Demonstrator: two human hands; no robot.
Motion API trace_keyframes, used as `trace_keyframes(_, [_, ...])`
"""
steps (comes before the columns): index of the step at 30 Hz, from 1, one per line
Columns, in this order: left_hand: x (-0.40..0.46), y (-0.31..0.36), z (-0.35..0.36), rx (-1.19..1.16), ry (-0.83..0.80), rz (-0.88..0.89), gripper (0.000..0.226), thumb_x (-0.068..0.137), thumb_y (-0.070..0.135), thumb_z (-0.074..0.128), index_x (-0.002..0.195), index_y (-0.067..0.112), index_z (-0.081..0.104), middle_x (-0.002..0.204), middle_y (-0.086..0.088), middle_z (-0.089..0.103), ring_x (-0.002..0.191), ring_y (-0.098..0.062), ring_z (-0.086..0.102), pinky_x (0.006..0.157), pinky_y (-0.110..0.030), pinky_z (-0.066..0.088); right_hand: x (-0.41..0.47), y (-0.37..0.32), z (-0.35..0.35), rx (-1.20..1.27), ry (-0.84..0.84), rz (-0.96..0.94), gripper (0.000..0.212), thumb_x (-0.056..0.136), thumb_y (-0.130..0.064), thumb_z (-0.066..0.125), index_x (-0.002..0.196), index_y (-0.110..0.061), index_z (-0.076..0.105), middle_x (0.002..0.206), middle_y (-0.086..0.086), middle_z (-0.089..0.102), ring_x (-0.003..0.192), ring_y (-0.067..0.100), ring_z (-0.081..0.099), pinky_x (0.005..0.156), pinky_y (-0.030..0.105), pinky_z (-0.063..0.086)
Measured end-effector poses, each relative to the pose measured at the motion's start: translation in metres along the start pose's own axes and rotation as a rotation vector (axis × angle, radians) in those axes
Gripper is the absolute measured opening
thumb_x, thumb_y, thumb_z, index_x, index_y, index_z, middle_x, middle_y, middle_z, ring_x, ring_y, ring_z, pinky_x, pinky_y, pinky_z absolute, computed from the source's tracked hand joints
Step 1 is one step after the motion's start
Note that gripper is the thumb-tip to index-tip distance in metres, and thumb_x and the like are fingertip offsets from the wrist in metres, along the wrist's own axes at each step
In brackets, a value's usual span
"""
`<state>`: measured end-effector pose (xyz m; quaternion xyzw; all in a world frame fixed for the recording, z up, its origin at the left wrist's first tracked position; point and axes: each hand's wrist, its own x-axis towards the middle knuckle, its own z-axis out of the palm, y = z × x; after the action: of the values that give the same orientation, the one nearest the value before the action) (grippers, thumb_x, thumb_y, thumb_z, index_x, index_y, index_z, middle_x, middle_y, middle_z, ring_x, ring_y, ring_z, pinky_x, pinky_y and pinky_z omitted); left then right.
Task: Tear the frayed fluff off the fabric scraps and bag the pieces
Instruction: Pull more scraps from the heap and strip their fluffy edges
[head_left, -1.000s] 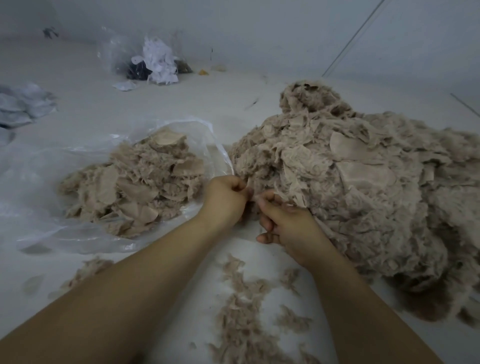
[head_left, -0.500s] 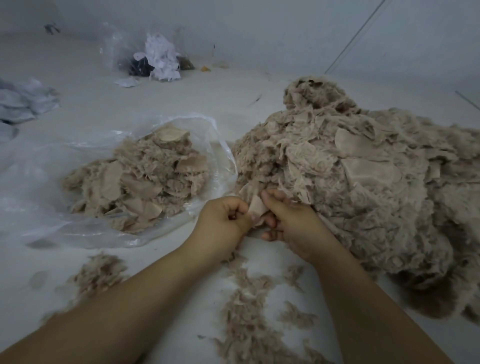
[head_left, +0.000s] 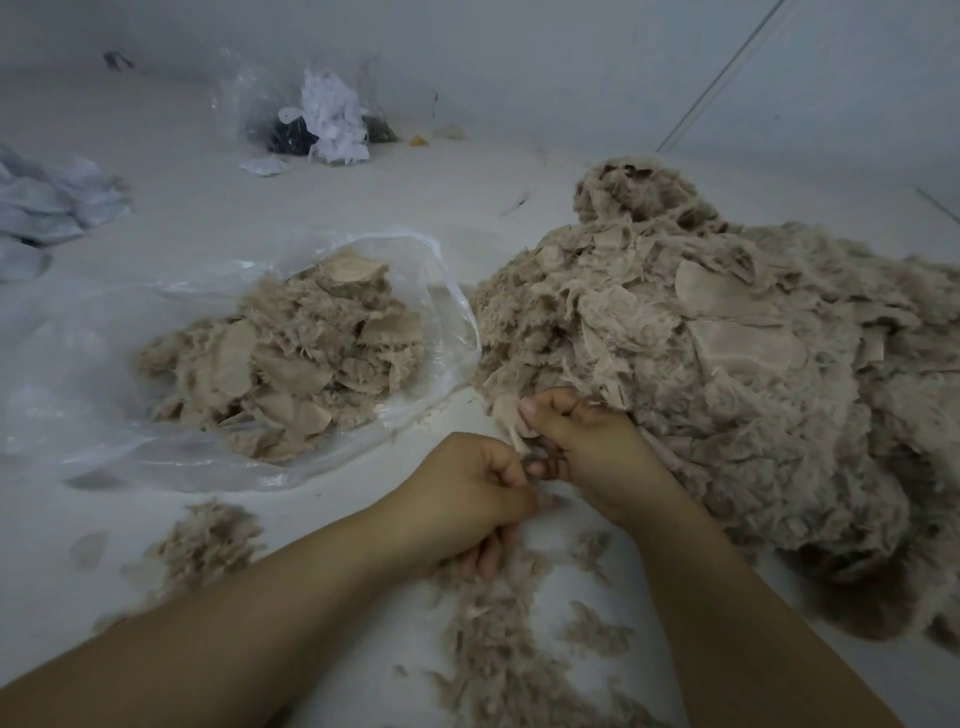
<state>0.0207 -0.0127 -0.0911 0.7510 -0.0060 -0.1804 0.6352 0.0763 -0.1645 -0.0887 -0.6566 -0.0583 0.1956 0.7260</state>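
A big heap of beige frayed fabric scraps fills the right side. At its near left edge my right hand pinches one small beige scrap between thumb and fingers. My left hand is curled just below it and pinches the fluff at the scrap's lower end. To the left lies a clear plastic bag, open, with a mound of beige pieces inside. Torn fluff is strewn on the white surface under my forearms.
A smaller clump of fluff lies near left. Crumpled white fabric sits at the far left. At the back stands another clear bag with white and dark scraps. A wall rises behind.
Both hands have drawn back from the heap with a scrap. My left hand has dropped lower and nearer than my right, pulling down on the scrap's edge.
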Motion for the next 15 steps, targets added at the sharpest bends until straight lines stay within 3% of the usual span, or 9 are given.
trace_keyframes(2, [0.007,0.003,-0.006,-0.057,0.234,0.042,0.025,0.088,0.007,0.064,0.064,0.012,0.058,0.049,-0.016,0.053,0.030,-0.019,0.046,0.032,-0.017,0.029,-0.001,0.000,0.000,-0.007,-0.028,-0.001,0.037,0.098,-0.021,0.057,0.065,-0.028,0.073,0.069,-0.002,0.067,0.061,0.007,0.064,0.052,0.021,0.051])
trace_keyframes(4, [0.016,0.007,-0.016,-0.107,0.398,0.139,0.019,0.085,-0.001,0.059,0.076,0.015,0.059,0.060,-0.012,0.056,0.038,-0.019,0.048,0.034,-0.020,0.032,-0.002,0.000,0.000,0.003,-0.038,0.007,0.037,0.099,-0.021,0.055,0.067,-0.026,0.072,0.068,-0.005,0.068,0.062,0.005,0.063,0.052,0.019,0.050])
trace_keyframes(7, [0.025,0.013,-0.027,0.118,0.237,0.291,0.050,0.080,-0.015,0.059,0.116,0.020,0.063,0.092,0.001,0.063,0.062,-0.014,0.057,0.048,-0.023,0.047,-0.002,-0.001,-0.001,0.016,-0.032,0.024,0.032,0.099,-0.019,0.054,0.070,-0.022,0.067,0.061,-0.008,0.065,0.056,0.002,0.061,0.049,0.018,0.049])
trace_keyframes(8, [0.027,0.014,-0.029,0.226,0.163,0.329,0.050,0.079,-0.017,0.061,0.118,0.014,0.064,0.100,-0.003,0.063,0.071,-0.012,0.059,0.056,-0.020,0.049,-0.002,-0.001,-0.001,0.014,-0.030,0.027,0.031,0.099,-0.019,0.054,0.071,-0.022,0.066,0.060,-0.008,0.065,0.055,0.001,0.061,0.049,0.018,0.049])
trace_keyframes(9, [0.030,0.014,-0.030,0.279,0.117,0.334,0.039,0.081,-0.016,0.062,0.112,0.009,0.066,0.099,-0.010,0.064,0.073,-0.014,0.061,0.059,-0.022,0.050,-0.002,-0.001,-0.001,0.014,-0.029,0.028,0.031,0.098,-0.019,0.054,0.070,-0.022,0.066,0.060,-0.008,0.065,0.055,0.001,0.061,0.049,0.018,0.049])
trace_keyframes(11, [0.033,0.013,-0.032,0.210,0.128,0.259,0.017,0.091,-0.008,0.058,0.095,0.007,0.065,0.076,-0.016,0.065,0.058,-0.018,0.060,0.050,-0.027,0.049,-0.003,-0.001,-0.001,0.016,-0.023,0.028,0.033,0.099,-0.019,0.054,0.068,-0.022,0.066,0.061,-0.007,0.065,0.057,0.001,0.061,0.051,0.018,0.049])
trace_keyframes(15, [0.037,0.006,-0.036,0.002,0.222,0.204,0.010,0.096,0.000,0.057,0.089,-0.001,0.063,0.058,-0.010,0.061,0.040,-0.017,0.054,0.039,-0.021,0.042,-0.002,-0.003,-0.002,0.014,-0.032,0.029,0.029,0.101,-0.021,0.050,0.077,-0.021,0.065,0.058,-0.015,0.064,0.056,-0.005,0.060,0.052,0.017,0.050])
